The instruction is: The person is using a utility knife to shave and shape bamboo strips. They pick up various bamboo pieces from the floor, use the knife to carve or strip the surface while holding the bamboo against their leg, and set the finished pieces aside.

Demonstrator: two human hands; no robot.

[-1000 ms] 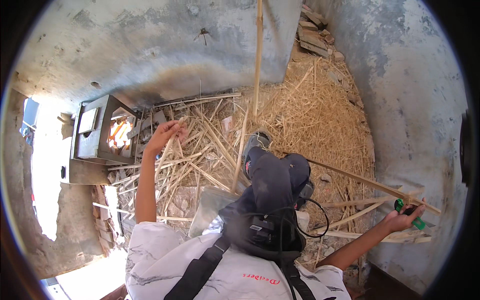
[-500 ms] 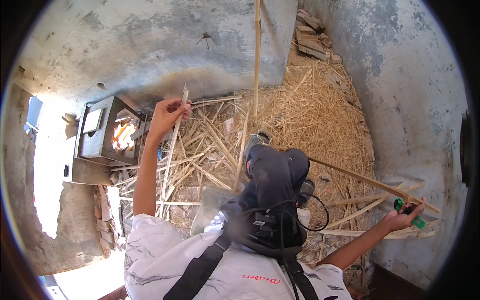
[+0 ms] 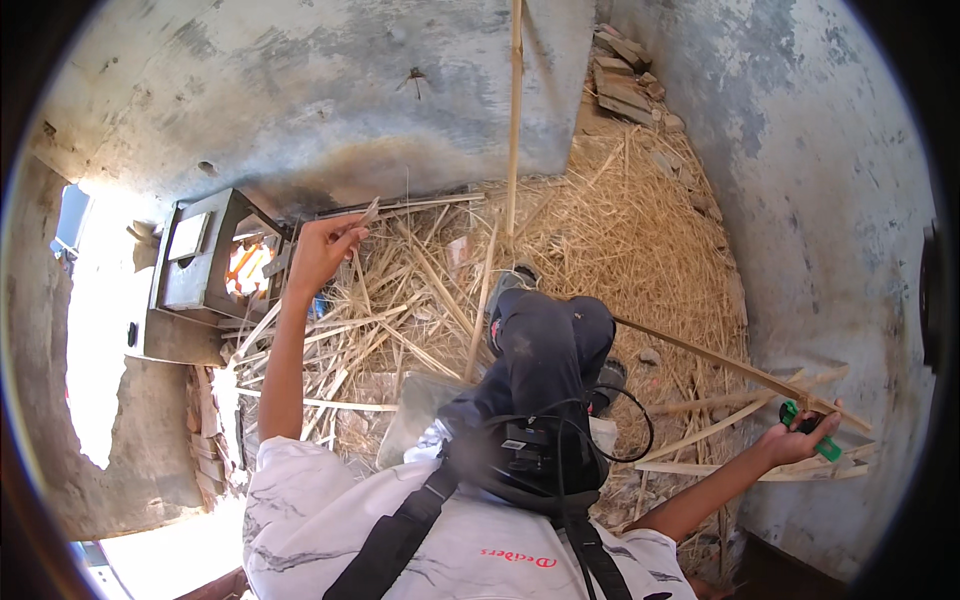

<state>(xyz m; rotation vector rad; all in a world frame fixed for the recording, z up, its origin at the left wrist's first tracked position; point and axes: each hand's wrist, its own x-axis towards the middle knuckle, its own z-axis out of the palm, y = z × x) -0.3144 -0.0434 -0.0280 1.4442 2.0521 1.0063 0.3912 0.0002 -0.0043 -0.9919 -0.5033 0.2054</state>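
Observation:
My left hand (image 3: 328,247) is raised over the strewn strips at left, thumb and fingers closed round a pale split wooden strip (image 3: 371,212). The strip's splintered tip sticks out past my fingertips; its other part passes behind my hand and forearm. Far to the right, close to the wall, my right hand (image 3: 795,441) is curled palm up around a green-and-black hand tool (image 3: 826,449). Most of that tool is covered by my fingers, so its kind is unclear. A long wooden strip (image 3: 715,358) slants from my knees to just above the right fingers; whether they touch it I cannot tell.
Many loose strips (image 3: 335,372) lie at left before a dark box-like stand (image 3: 203,262) with something bright orange inside. Straw and shavings (image 3: 640,230) cover the floor ahead. An upright pole (image 3: 514,120) stands near the wall. Bricks (image 3: 622,85) are piled in the far corner.
The strip in my left hand has swung from steep to a flatter slant, its tip dropping lower, and the hand has moved slightly left and down. My right hand has shifted slightly left.

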